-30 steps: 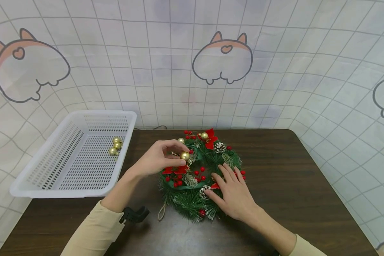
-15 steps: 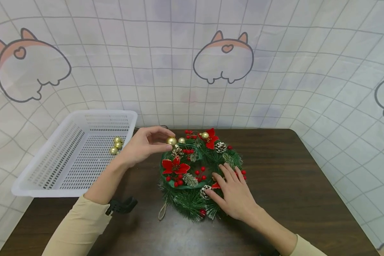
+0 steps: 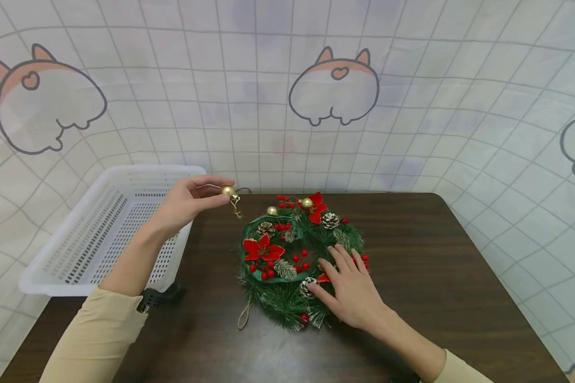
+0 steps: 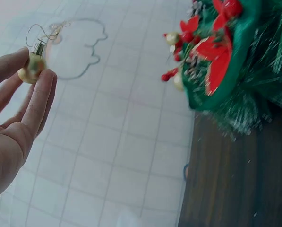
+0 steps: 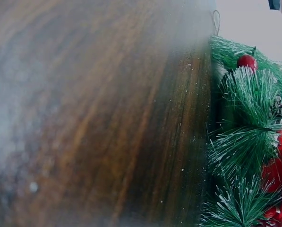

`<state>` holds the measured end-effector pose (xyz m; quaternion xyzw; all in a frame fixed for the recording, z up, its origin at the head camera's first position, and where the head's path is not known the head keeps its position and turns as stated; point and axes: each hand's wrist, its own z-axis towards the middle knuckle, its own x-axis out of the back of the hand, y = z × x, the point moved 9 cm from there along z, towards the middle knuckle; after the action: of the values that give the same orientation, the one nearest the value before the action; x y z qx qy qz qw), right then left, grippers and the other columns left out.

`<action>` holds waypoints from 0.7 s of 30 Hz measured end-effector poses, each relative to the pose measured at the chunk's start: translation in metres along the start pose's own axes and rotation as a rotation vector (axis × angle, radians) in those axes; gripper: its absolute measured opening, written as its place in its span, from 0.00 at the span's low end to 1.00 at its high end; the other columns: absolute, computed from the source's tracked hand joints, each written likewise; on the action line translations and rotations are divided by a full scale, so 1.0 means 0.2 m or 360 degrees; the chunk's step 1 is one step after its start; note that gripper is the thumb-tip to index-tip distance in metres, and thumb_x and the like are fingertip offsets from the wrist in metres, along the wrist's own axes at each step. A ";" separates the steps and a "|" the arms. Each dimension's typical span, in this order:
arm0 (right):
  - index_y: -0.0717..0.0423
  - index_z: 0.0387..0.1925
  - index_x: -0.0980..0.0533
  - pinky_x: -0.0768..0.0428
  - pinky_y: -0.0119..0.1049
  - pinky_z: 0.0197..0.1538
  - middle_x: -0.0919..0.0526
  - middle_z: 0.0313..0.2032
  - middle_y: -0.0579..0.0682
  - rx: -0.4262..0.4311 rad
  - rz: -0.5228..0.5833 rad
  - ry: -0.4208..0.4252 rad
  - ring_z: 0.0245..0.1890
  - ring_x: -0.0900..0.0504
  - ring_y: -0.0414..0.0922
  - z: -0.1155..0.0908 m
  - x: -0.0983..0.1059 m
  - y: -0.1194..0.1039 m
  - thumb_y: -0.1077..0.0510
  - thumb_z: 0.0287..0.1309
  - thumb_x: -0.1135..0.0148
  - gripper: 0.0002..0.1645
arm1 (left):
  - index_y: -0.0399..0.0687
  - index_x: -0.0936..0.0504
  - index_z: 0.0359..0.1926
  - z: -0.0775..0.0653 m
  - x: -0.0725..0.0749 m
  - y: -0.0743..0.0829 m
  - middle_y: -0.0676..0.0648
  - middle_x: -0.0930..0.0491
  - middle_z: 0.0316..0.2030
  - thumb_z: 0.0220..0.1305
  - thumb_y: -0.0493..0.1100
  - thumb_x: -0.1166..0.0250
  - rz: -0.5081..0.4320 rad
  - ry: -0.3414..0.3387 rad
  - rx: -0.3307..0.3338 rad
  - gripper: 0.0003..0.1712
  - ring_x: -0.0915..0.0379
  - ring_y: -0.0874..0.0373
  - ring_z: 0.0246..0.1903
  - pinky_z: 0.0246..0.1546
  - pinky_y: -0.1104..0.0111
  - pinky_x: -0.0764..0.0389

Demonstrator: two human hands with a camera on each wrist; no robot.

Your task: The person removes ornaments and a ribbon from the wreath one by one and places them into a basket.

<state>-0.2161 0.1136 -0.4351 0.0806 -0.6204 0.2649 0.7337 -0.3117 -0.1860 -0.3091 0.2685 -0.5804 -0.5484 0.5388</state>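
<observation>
Between the thumb and fingers of my left hand (image 3: 184,205) is a gold bauble (image 3: 228,190), its thin gold cord dangling toward the wreath in the head view. The left wrist view shows the same gold bauble (image 4: 33,67) pinched at the fingertips, metal cap and cord loop upward. A green Christmas wreath (image 3: 287,303) with red poinsettias, berries and pine cones lies on the table. My right hand (image 3: 352,292) rests on its right side with fingers spread, thumb at a frosted pine cone (image 3: 307,287). Two gold baubles, one of them a bauble (image 3: 306,202) by the far poinsettia, sit on the wreath.
A white plastic basket (image 3: 52,284) stands at the left, partly behind my left arm. The dark wooden table (image 3: 426,255) extends to the right of the wreath. A twine loop (image 3: 243,317) sticks out at the wreath's near left. A patterned cloth (image 3: 249,133) hangs behind.
My left hand has drawn back from the wreath, up and to the left toward the basket, carrying the gold bauble. The cord now hangs free. My right hand has stayed in place.
</observation>
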 end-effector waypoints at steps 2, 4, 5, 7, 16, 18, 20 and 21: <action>0.55 0.67 0.24 0.55 0.61 0.76 0.36 0.74 0.61 0.0000 0.0001 -0.0006 0.77 0.46 0.59 0.00 0.00 0.00 0.27 0.72 0.51 0.42 | 0.44 0.18 0.61 -0.01 0.05 0.00 0.47 0.20 0.60 0.70 0.43 0.30 0.0004 0.0023 0.0002 0.21 0.24 0.54 0.58 0.58 0.65 0.24; 0.55 0.67 0.24 0.56 0.61 0.76 0.36 0.74 0.62 0.0002 -0.0003 -0.0008 0.77 0.47 0.59 0.00 0.00 -0.01 0.27 0.72 0.51 0.42 | 0.44 0.18 0.61 -0.01 0.10 0.00 0.47 0.19 0.59 0.70 0.43 0.30 0.0011 0.0063 0.0010 0.21 0.23 0.54 0.56 0.58 0.65 0.25; 0.55 0.67 0.24 0.55 0.61 0.76 0.36 0.74 0.61 0.0003 -0.0002 -0.0008 0.77 0.46 0.58 0.00 0.00 -0.01 0.28 0.72 0.51 0.42 | 0.44 0.18 0.61 -0.01 0.12 0.00 0.47 0.19 0.58 0.70 0.43 0.30 0.0015 0.0084 0.0015 0.21 0.22 0.55 0.56 0.58 0.66 0.25; 0.54 0.67 0.24 0.55 0.61 0.76 0.36 0.74 0.61 0.0006 -0.0004 -0.0005 0.77 0.46 0.58 0.01 0.00 -0.01 0.27 0.72 0.51 0.42 | 0.44 0.18 0.61 -0.02 0.17 0.01 0.48 0.17 0.56 0.69 0.44 0.29 0.0038 0.0134 0.0027 0.22 0.21 0.55 0.53 0.57 0.67 0.25; 0.54 0.66 0.24 0.54 0.62 0.76 0.35 0.73 0.62 0.0019 -0.0008 0.0014 0.77 0.46 0.59 0.01 0.01 -0.02 0.27 0.71 0.52 0.42 | 0.41 0.20 0.63 -0.04 0.32 -0.02 0.52 0.16 0.52 0.70 0.41 0.30 0.0013 0.0184 0.0010 0.23 0.21 0.58 0.51 0.51 0.72 0.22; 0.55 0.66 0.24 0.54 0.62 0.76 0.35 0.73 0.62 0.0009 -0.0003 0.0015 0.77 0.45 0.59 0.01 0.01 -0.02 0.27 0.71 0.51 0.42 | 0.39 0.19 0.63 -0.04 0.33 -0.04 0.52 0.16 0.51 0.69 0.39 0.30 -0.0030 0.0193 0.0018 0.23 0.21 0.59 0.51 0.51 0.72 0.22; 0.54 0.66 0.23 0.54 0.62 0.76 0.35 0.73 0.61 0.0000 -0.0001 0.0014 0.77 0.45 0.59 0.01 0.01 -0.02 0.28 0.71 0.50 0.41 | 0.38 0.19 0.62 -0.03 0.35 -0.06 0.53 0.16 0.51 0.69 0.38 0.30 -0.0050 0.0207 0.0021 0.23 0.21 0.59 0.51 0.51 0.73 0.22; 0.54 0.66 0.23 0.54 0.62 0.76 0.35 0.73 0.61 -0.0005 0.0001 0.0012 0.77 0.45 0.59 0.00 0.01 -0.02 0.28 0.71 0.50 0.41 | 0.37 0.20 0.62 -0.03 0.36 -0.07 0.52 0.16 0.51 0.68 0.38 0.29 -0.0062 0.0213 0.0023 0.23 0.21 0.59 0.51 0.52 0.73 0.22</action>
<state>-0.2149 0.1106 -0.4326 0.0781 -0.6182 0.2646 0.7360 -0.3295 -0.2568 -0.2987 0.3196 -0.5419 -0.5353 0.5636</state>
